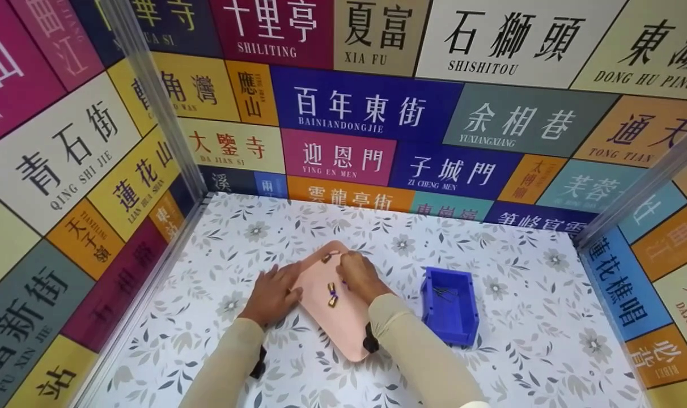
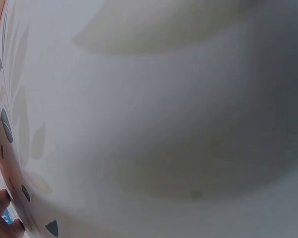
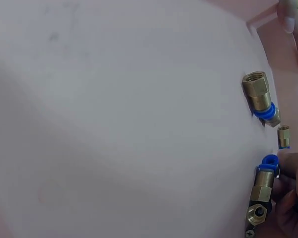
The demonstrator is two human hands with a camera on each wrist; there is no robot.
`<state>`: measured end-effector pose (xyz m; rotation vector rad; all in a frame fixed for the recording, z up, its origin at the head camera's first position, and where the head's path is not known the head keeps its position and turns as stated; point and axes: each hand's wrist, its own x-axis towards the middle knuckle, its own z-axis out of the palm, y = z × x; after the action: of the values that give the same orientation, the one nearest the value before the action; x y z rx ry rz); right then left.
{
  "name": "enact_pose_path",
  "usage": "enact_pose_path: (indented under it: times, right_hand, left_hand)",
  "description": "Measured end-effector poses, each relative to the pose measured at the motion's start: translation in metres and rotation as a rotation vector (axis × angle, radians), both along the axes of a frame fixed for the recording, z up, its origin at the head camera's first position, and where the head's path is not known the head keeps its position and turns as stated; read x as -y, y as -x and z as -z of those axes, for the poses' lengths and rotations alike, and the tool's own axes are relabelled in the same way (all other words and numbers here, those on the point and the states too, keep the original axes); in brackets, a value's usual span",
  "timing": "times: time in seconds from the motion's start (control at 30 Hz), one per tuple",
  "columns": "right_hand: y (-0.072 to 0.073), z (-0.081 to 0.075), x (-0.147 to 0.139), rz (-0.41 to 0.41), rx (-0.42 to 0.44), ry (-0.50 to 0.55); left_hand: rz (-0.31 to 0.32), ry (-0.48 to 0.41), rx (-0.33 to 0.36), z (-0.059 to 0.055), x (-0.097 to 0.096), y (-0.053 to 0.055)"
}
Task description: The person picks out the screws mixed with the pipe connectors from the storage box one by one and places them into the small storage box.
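A pink tray (image 1: 349, 334) lies askew on the table, with several brass pipe fittings (image 1: 332, 299) with blue collars in it. My left hand (image 1: 272, 294) rests at the tray's left edge, fingers spread; some of its fingertips (image 2: 5, 210) show in the left wrist view's lower corner. My right hand (image 1: 359, 276) is over the tray's far part, fingers curled beside a small fitting (image 1: 326, 256). In the right wrist view, its fingers (image 3: 293, 186) are close against a brass fitting (image 3: 262, 191) with a dark lower part. Whether they pinch anything is hidden.
To the right of the tray stands a blue plastic bin (image 1: 454, 337) with thin dark pieces (image 1: 445, 292) inside. Beneath everything is a leaf-and-flower patterned tabletop (image 1: 230, 362). Colourful sign-printed walls (image 1: 355, 107) enclose it at the back and sides.
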<state>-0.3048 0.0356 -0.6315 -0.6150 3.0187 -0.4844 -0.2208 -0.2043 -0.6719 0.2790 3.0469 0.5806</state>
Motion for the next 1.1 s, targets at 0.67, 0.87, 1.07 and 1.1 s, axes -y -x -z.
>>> enact_pose_path:
  times: [0.67,0.87,1.07,1.1]
  right_hand:
    - [-0.004,-0.013,-0.013,-0.032,0.032,0.330]
    - [-0.008,-0.022,-0.022,0.003,0.008,0.394]
    - [-0.010,-0.038,-0.033,0.030,-0.120,0.393]
    - [-0.011,-0.041,-0.035,0.038,-0.128,0.404]
  left_hand:
    - [-0.012,0.016,0.019,0.001,0.000,0.001]
    - [-0.005,0.004,0.001,0.002,0.000,0.001]
    - [0.026,-0.004,-0.041,0.003,0.003,0.000]
    - [0.023,-0.005,-0.038,0.004,0.003,0.000]
